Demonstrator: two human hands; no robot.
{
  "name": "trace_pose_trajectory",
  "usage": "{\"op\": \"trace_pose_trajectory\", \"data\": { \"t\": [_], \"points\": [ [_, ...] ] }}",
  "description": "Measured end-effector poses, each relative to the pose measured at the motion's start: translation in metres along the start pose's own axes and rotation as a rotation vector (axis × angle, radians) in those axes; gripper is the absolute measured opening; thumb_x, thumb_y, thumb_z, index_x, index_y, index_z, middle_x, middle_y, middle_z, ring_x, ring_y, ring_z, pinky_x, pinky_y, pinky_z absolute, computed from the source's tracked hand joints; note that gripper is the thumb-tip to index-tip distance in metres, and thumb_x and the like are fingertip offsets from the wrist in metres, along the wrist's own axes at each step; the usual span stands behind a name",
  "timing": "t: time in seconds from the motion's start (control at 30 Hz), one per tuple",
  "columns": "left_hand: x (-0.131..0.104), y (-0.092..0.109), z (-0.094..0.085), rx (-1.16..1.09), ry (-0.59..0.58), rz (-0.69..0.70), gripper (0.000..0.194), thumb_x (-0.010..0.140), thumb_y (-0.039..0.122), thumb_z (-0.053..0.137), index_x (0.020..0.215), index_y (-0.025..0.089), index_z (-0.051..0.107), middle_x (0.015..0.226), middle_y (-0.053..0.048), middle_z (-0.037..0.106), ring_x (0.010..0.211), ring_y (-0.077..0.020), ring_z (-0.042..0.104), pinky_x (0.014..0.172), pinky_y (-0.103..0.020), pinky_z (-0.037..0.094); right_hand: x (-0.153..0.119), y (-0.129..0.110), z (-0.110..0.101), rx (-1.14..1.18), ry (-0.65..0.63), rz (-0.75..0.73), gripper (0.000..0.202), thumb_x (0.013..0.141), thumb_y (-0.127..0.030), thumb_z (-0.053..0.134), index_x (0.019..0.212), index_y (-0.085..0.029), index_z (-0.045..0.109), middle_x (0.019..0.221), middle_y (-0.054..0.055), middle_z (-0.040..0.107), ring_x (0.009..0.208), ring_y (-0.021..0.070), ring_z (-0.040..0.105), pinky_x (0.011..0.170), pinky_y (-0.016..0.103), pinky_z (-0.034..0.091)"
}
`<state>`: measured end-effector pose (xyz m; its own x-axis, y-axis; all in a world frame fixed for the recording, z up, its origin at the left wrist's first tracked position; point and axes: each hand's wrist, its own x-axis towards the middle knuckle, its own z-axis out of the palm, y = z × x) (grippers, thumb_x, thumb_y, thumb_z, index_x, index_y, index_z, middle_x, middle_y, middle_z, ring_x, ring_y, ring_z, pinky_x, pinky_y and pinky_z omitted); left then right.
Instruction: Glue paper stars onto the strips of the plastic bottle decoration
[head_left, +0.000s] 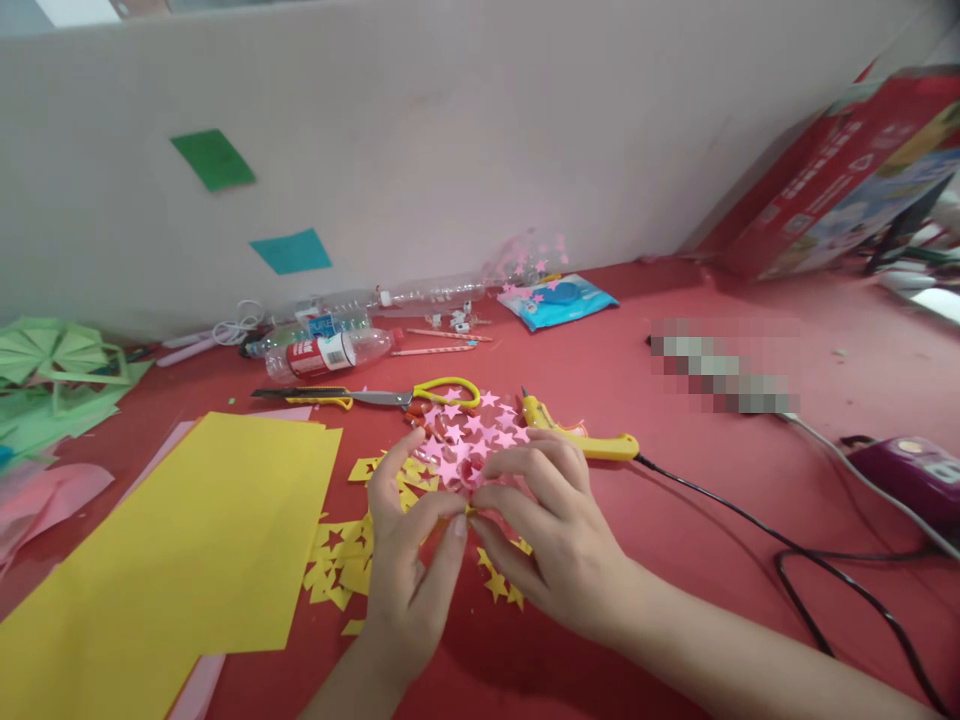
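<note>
Over the red table, my left hand (409,565) and my right hand (555,530) meet with thumbs and forefingers pinched together. Between their fingertips shows a bit of a small yellow paper piece (470,510); its shape is mostly hidden. Just beyond the fingers is a clear plastic piece covered with pink stars (472,435). Several yellow paper stars (495,583) lie below my right hand. Yellow scraps with star-shaped holes (337,560) spread to the left of my left hand. A yellow hot glue gun (592,442) rests behind my right hand.
Yellow paper sheets (202,540) lie at left. Scissors (442,390) and a yellow utility knife (315,397) lie behind the stars. Farther back are a plastic bottle (330,352), straws (442,345) and a blue wipes packet (562,302). A black cord (720,500) runs right.
</note>
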<state>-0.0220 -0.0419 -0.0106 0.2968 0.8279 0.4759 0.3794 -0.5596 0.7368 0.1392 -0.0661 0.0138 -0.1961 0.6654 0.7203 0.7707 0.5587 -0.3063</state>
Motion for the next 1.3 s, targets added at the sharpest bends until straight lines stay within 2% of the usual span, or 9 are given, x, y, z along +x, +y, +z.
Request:
{"op": "trace_pose_trajectory", "data": {
  "t": [0.13, 0.27, 0.6, 0.87, 1.3],
  "points": [
    [0.001, 0.002, -0.001, 0.073, -0.012, 0.036, 0.020, 0.088, 0.015, 0.049, 0.096, 0.026, 0.063, 0.150, -0.003, 0.025, 0.129, -0.0264, 0.040, 0.105, -0.049, 0.037, -0.001, -0.001, 0.000, 0.022, 0.006, 0.022, 0.006, 0.084, -0.012, 0.055, 0.086, -0.016, 0.059, 0.096, 0.008, 0.059, 0.090, 0.0204, 0.050, 0.091, 0.044, 0.041],
    [0.002, 0.002, -0.002, 0.114, 0.005, 0.051, 0.019, 0.088, 0.017, 0.050, 0.099, 0.027, 0.061, 0.148, -0.003, 0.029, 0.133, -0.0269, 0.036, 0.105, -0.047, 0.037, 0.000, -0.002, -0.001, 0.053, 0.014, 0.038, 0.007, 0.082, -0.011, 0.057, 0.085, -0.017, 0.059, 0.095, 0.008, 0.058, 0.090, 0.0207, 0.050, 0.092, 0.043, 0.040],
    [0.004, -0.001, -0.003, 0.045, 0.057, 0.011, 0.017, 0.091, 0.021, 0.047, 0.096, 0.028, 0.062, 0.142, -0.002, 0.038, 0.129, -0.0240, 0.041, 0.103, -0.046, 0.038, 0.002, 0.001, -0.005, 0.008, 0.026, 0.029, 0.015, 0.084, -0.015, 0.058, 0.099, -0.016, 0.061, 0.099, 0.007, 0.059, 0.092, 0.0210, 0.049, 0.093, 0.042, 0.038],
    [0.005, -0.004, -0.005, 0.046, 0.073, 0.012, 0.017, 0.092, 0.022, 0.047, 0.095, 0.028, 0.063, 0.133, -0.003, 0.045, 0.127, -0.0222, 0.042, 0.099, -0.041, 0.039, 0.002, 0.008, -0.009, -0.023, 0.075, 0.042, 0.012, 0.087, -0.014, 0.055, 0.097, -0.017, 0.060, 0.096, 0.007, 0.059, 0.092, 0.0203, 0.053, 0.095, 0.043, 0.036],
    [0.005, -0.004, -0.007, 0.024, 0.040, 0.101, 0.024, 0.094, 0.022, 0.041, 0.103, 0.028, 0.062, 0.137, -0.002, 0.042, 0.127, -0.0203, 0.040, 0.104, -0.039, 0.035, 0.000, 0.005, -0.011, 0.016, 0.056, -0.130, 0.008, 0.084, -0.018, 0.058, 0.088, -0.017, 0.065, 0.098, 0.007, 0.062, 0.094, 0.0205, 0.051, 0.095, 0.043, 0.039]
  ]
}}
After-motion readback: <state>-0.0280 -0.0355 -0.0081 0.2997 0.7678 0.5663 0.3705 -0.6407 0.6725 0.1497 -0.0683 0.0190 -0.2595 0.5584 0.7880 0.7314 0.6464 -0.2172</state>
